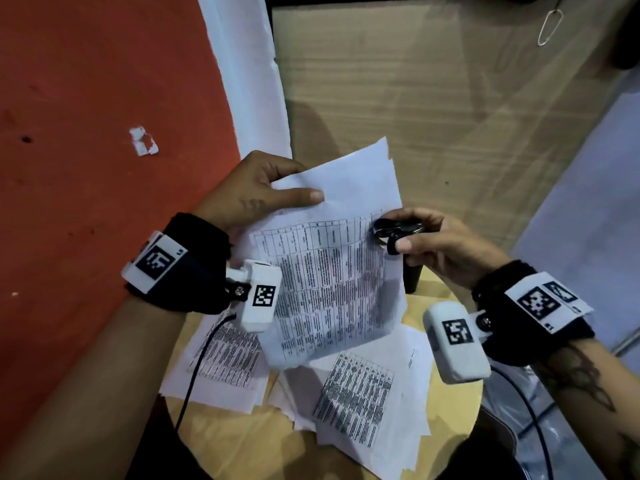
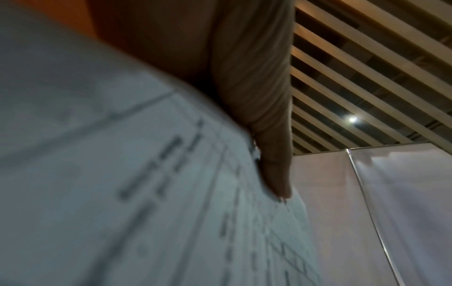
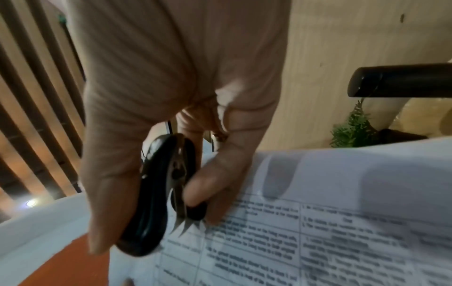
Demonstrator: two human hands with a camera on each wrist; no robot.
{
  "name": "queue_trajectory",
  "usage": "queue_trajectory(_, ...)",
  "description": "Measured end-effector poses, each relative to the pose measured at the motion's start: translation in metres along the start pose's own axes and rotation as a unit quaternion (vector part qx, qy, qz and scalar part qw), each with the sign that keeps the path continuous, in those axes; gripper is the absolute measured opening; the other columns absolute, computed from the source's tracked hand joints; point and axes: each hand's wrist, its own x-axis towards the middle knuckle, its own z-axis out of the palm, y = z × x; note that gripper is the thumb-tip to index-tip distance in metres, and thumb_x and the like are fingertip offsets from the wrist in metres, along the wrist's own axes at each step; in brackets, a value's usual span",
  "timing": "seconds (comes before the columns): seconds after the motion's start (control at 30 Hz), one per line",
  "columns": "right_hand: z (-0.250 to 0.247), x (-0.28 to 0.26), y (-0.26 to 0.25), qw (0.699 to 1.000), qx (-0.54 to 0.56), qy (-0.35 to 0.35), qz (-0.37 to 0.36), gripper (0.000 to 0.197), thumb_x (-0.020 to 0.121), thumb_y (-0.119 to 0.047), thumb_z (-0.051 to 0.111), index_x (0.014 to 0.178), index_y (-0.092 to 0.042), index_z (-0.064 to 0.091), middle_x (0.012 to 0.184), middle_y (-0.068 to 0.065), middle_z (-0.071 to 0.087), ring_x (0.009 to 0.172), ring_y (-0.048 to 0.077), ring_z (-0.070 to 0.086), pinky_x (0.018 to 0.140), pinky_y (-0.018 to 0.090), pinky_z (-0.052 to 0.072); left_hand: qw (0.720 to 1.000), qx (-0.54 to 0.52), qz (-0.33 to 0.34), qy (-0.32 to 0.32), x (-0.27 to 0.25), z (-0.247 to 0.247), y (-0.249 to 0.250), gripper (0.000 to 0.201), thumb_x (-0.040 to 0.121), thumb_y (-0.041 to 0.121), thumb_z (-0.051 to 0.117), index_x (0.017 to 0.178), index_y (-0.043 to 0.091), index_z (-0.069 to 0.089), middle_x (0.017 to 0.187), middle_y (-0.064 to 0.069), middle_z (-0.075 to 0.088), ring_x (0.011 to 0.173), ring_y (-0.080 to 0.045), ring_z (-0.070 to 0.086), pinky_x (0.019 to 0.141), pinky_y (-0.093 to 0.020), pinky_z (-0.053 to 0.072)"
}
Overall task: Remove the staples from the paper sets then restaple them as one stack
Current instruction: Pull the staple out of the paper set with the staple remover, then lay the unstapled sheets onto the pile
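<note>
My left hand (image 1: 263, 188) pinches the top left corner of a printed paper set (image 1: 332, 271), thumb on top, and holds it up above the table. In the left wrist view the thumb (image 2: 271, 154) presses on the blurred sheet (image 2: 122, 193). My right hand (image 1: 433, 244) grips a black staple remover (image 1: 394, 230) at the set's upper right edge. The right wrist view shows the staple remover (image 3: 156, 203) with its metal teeth pointing at the paper set (image 3: 318, 222). No staple is visible.
Several loose printed sheets (image 1: 363, 386) and another pile (image 1: 221, 362) lie on the round yellow table (image 1: 228, 441). A wooden panel (image 1: 433, 98) stands behind, an orange wall (image 1: 86, 168) to the left. A black table leg (image 1: 412, 278) shows below my right hand.
</note>
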Motion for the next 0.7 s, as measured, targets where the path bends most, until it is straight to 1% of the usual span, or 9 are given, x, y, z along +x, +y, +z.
queue_trajectory(0.07,0.001,0.0,0.0,1.0,0.015,-0.007,0.0,0.068,0.015,-0.036,0.093,0.08,-0.023,0.075,0.079,-0.002,0.072,0.061,0.006,0.065,0.047,0.012,0.048,1.0,-0.004,-0.003,0.016,0.001,-0.004,-0.002,0.004,0.069,0.016,0.073,0.073,0.016,0.072,0.066,0.009,0.071,0.061,0.0,0.063,0.058,-0.012,0.047)
queue_trajectory(0.17,0.001,0.002,-0.001,0.999,0.031,0.012,-0.021,0.066,0.015,-0.037,0.093,0.077,-0.024,0.076,0.076,-0.005,0.071,0.061,0.005,0.064,0.046,0.012,0.046,0.996,0.025,0.012,0.089,0.004,-0.012,-0.017,0.023,0.059,0.025,0.085,0.07,0.014,0.069,0.06,0.011,0.066,0.056,0.001,0.056,0.054,-0.013,0.042)
queue_trajectory(0.27,-0.003,-0.001,-0.006,0.997,0.047,0.047,-0.043,0.065,0.015,-0.037,0.093,0.077,-0.024,0.076,0.076,-0.006,0.072,0.061,0.003,0.064,0.048,0.012,0.047,0.989,0.036,0.005,0.147,-0.005,-0.028,-0.036,0.018,0.063,0.013,0.082,0.067,0.013,0.064,0.054,0.017,0.063,0.052,0.006,0.052,0.053,-0.009,0.039)
queue_trajectory(0.33,-0.006,-0.005,-0.008,0.995,0.055,0.066,-0.055,0.066,0.015,-0.038,0.093,0.077,-0.023,0.076,0.076,-0.006,0.072,0.062,0.003,0.065,0.05,0.012,0.048,0.978,-0.029,-0.017,0.208,-0.016,-0.043,-0.053,0.014,0.061,0.013,0.079,0.062,0.019,0.066,0.054,0.019,0.063,0.051,0.008,0.054,0.054,-0.006,0.04)
queue_trajectory(0.43,-0.007,-0.007,-0.007,0.992,0.071,0.081,-0.061,0.067,0.016,-0.036,0.094,0.079,-0.022,0.076,0.08,-0.004,0.072,0.067,0.005,0.067,0.049,0.013,0.049,0.934,-0.173,-0.056,0.308,-0.031,-0.06,-0.075,0.013,0.058,0.035,0.075,0.064,0.024,0.071,0.061,0.019,0.067,0.054,0.008,0.055,0.051,-0.011,0.04)
queue_trajectory(0.5,-0.005,-0.006,-0.005,0.989,0.092,0.094,-0.065,0.068,0.017,-0.035,0.094,0.081,-0.021,0.075,0.083,-0.003,0.072,0.072,0.008,0.069,0.048,0.014,0.048,0.921,-0.258,-0.097,0.276,-0.036,-0.054,-0.086,0.035,0.053,0.056,0.08,0.072,0.027,0.073,0.072,0.019,0.071,0.065,0.005,0.063,0.054,-0.013,0.045)
queue_trajectory(0.6,0.003,-0.002,-0.002,0.985,0.115,0.107,-0.073,0.067,0.019,-0.033,0.094,0.082,-0.02,0.075,0.083,-0.002,0.073,0.073,0.01,0.069,0.048,0.013,0.047,0.944,-0.227,-0.153,0.185,-0.042,-0.021,-0.087,0.079,0.009,0.076,0.077,0.071,0.029,0.072,0.069,0.022,0.07,0.067,0.006,0.066,0.06,-0.016,0.054)
queue_trajectory(0.63,0.006,0.0,0.0,0.984,0.118,0.113,-0.077,0.066,0.019,-0.033,0.094,0.081,-0.019,0.074,0.082,-0.002,0.073,0.072,0.01,0.07,0.049,0.013,0.047,0.948,-0.218,-0.148,0.181,-0.041,-0.01,-0.086,0.087,0.01,0.074,0.079,0.081,0.025,0.069,0.071,0.02,0.071,0.068,0.004,0.067,0.063,-0.018,0.056)
queue_trajectory(0.7,0.014,0.004,0.003,0.981,0.121,0.127,-0.078,0.064,0.019,-0.032,0.093,0.079,-0.02,0.074,0.08,-0.003,0.073,0.07,0.008,0.069,0.049,0.013,0.046,0.949,-0.224,-0.115,0.192,-0.037,0.009,-0.086,0.08,0.032,0.053,0.09,0.097,0.015,0.065,0.088,0.006,0.075,0.083,-0.008,0.07,0.076,-0.027,0.058)
